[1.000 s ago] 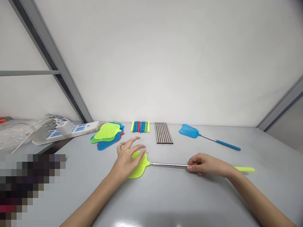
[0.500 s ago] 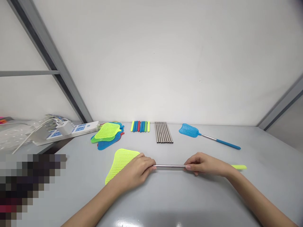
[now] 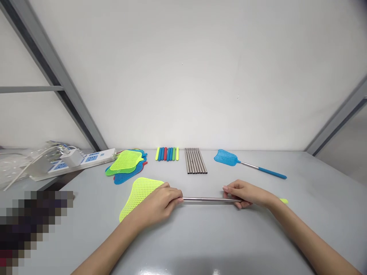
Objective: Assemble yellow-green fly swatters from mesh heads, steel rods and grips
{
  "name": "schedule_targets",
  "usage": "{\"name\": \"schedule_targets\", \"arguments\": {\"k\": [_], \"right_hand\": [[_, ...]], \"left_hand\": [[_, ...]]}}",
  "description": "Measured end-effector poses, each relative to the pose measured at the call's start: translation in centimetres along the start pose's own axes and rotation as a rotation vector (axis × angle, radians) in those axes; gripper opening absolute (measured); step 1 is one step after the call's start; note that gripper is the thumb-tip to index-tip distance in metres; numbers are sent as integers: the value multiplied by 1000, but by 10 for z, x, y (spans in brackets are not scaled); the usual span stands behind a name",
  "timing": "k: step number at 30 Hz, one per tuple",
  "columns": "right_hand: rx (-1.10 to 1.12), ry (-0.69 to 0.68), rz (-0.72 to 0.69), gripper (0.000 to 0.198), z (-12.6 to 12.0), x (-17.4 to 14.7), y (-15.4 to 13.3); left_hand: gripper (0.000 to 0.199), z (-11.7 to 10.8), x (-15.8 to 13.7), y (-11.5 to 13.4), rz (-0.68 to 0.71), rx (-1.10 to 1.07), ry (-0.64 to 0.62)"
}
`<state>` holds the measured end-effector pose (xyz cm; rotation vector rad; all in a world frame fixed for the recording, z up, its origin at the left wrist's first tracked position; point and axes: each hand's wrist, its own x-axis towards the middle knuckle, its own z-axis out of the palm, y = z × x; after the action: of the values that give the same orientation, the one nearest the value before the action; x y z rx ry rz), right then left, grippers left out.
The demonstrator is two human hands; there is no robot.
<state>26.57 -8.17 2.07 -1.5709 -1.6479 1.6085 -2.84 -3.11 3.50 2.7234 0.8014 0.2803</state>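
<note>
A yellow fly swatter (image 3: 142, 193) with a perforated head and a metal telescopic rod (image 3: 209, 199) lies crosswise before me. My left hand (image 3: 162, 202) is closed round the rod close to the head, covering the neck. Loosely curled, my right hand (image 3: 243, 194) is about the rod's other end, its thumb lifted off the metal and the fingers underneath. The end of the yellow grip (image 3: 283, 201) pokes out beyond my right wrist; the rest of it is hidden by the hand.
Behind lie a pile of swatter heads (image 3: 126, 160), a row of coloured grips (image 3: 167, 153), several metal rods (image 3: 195, 160) and a blue fly swatter (image 3: 226, 157). A power strip (image 3: 97, 157) with cables sits at the left. A wall closes off the grey table (image 3: 200, 236).
My right thumb has come up off the rod, and that hand has shifted towards the grip, so more rod shows between my hands. The left hand keeps its hold. The view has shifted slightly.
</note>
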Motion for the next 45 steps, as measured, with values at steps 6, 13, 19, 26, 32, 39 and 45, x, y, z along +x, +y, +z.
{"name": "schedule_targets", "arguments": {"k": [6,13,19,26,32,39,45], "right_hand": [[51,-15,-5,45,-2,5,4],[38,79,-16,47,-4,6,5],[-12,114,-29,46,-8,3,5],[-19,110,-16,45,-10,5,9],[-41,178,7,46,-15,4,10],[-131,241,43,45,-19,3,10],[-248,139,-57,45,-4,-1,-2]], "left_hand": [[33,-4,1,-2,-23,-24,1],[34,-5,-1,-6,-35,-14,6],[33,-7,-4,-8,-53,6,-4],[33,-7,-4,-8,-47,17,-6],[34,-8,-5,-12,-68,31,-17],[34,-9,-7,-15,-77,25,-17],[31,-4,-9,-10,-83,29,9]]}}
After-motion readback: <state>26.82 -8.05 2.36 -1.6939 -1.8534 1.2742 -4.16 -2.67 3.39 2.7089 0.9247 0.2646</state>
